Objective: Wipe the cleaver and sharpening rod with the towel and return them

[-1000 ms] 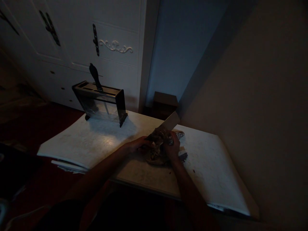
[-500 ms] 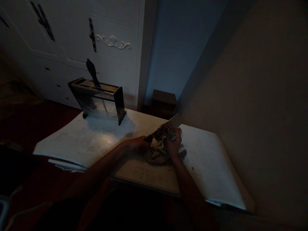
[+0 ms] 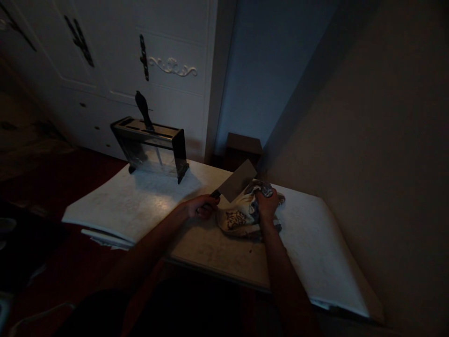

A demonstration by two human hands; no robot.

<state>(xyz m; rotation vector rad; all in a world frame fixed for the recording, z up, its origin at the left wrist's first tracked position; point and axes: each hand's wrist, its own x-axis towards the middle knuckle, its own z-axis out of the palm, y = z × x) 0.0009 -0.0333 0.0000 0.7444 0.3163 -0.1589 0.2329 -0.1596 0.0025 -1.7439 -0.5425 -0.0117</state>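
Note:
My left hand (image 3: 201, 206) is wrapped round the dark handle of a cleaver (image 3: 237, 180), whose broad grey blade points up and to the right above the white tabletop (image 3: 147, 206). My right hand (image 3: 267, 205) grips a patterned cloth (image 3: 241, 216) bunched up just right of the blade. The cloth's lower part rests on the table beneath both hands. The room is dim and the blade's edge is hard to make out.
A knife block (image 3: 151, 147) with a clear front stands at the table's back left, one dark handle (image 3: 144, 110) sticking out of it. White cabinet doors (image 3: 105, 61) rise behind. A small brown box (image 3: 243, 146) sits by the wall corner. The wall (image 3: 368, 140) is close on the right.
The cloth has come off the blade and moved to the right with my right hand. The cleaver's whole flat side now shows. The camera shifted slightly.

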